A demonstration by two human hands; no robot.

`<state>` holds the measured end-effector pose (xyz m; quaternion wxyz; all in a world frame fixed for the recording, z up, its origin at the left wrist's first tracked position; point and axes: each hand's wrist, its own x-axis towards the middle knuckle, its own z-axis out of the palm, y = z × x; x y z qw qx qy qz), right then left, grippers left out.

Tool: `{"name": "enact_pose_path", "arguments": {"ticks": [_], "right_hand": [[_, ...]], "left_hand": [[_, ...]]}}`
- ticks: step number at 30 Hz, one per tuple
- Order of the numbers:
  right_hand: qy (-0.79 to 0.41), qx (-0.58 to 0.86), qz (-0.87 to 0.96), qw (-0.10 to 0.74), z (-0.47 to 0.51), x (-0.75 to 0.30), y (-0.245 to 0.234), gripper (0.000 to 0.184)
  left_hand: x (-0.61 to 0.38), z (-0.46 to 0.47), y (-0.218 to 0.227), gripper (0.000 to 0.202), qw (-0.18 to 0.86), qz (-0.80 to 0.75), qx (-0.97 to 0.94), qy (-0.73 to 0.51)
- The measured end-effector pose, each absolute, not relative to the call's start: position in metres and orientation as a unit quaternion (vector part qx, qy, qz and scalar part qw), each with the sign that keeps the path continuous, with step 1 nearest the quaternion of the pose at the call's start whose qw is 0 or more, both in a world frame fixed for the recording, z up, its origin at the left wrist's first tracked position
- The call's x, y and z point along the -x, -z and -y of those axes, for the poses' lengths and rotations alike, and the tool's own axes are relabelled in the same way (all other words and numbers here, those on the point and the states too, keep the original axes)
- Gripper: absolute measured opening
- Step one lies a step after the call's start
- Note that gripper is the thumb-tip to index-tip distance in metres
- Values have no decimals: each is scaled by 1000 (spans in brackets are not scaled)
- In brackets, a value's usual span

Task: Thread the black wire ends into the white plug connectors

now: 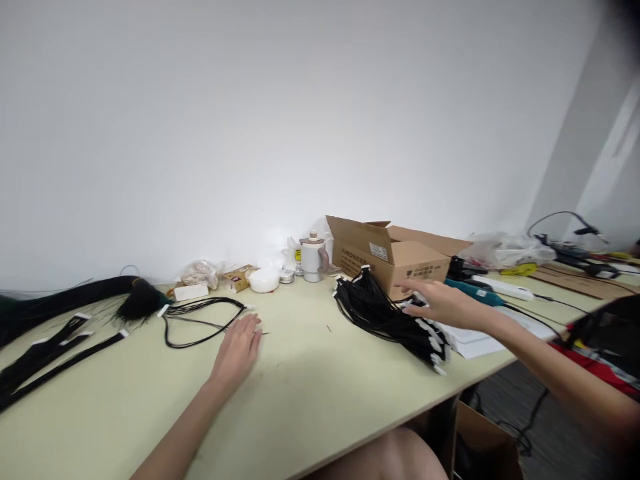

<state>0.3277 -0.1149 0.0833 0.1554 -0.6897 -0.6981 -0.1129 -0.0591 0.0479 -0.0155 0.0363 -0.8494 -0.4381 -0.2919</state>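
My left hand (239, 350) lies flat on the table, its fingers stretched out beside a looped black cable (193, 345) with white connectors at its ends. Over a thick bundle of black cables (385, 320) with many white connectors hovers my right hand (440, 302), thumb and fingers apart. Nothing shows between those fingers; whether they touch the bundle I cannot tell. Behind the bundle stands an open cardboard box (415, 261). More black cables with white plugs (70, 360) lie at the far left, below a thick bunch of dark wires (75, 297).
Along the wall stand a lidded mug (313, 260), a white bowl (264, 280) and a small brown carton (237, 279). To the right are paper sheets (473, 341), a teal tool (473, 292), a white power strip (505, 288) and a plastic bag (510, 252). The table's front edge runs diagonally.
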Motion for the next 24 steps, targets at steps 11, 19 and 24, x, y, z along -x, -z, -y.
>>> {"name": "enact_pose_path", "arguments": {"ticks": [11,19,24], "right_hand": [[134,511,800,285,60,-159,-33,19],[54,529,802,273,-11,-87,16,19],[119,473,817,306,-15,-85,28,19]], "left_hand": [[109,-94,30,44,-19,574,778,256],[108,-93,37,40,-16,541,796,269],[123,-95,27,42,48,625,725,285]]}}
